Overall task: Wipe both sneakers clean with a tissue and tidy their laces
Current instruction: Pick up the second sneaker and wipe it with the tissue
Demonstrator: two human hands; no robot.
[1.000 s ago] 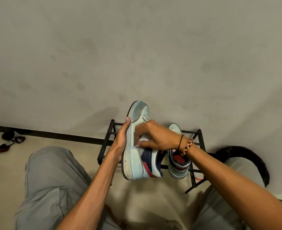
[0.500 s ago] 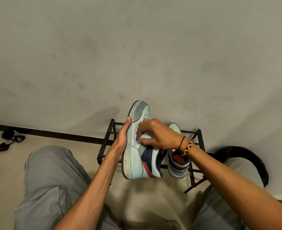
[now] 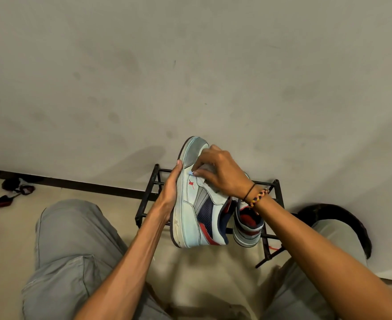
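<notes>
Grey wall point(image 3: 190, 65) filling background. Left hand point(image 3: 170, 192) cupping sneaker point(image 3: 191, 204) sole; right hand point(image 3: 222, 174) pinching tissue point(image 3: 205, 168), wiping upper. Next: laces, second sneaker point(image 3: 248, 227).

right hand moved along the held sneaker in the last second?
Yes. The right hand has slid toward the toe of the held sneaker, up and away from the rack.
</notes>
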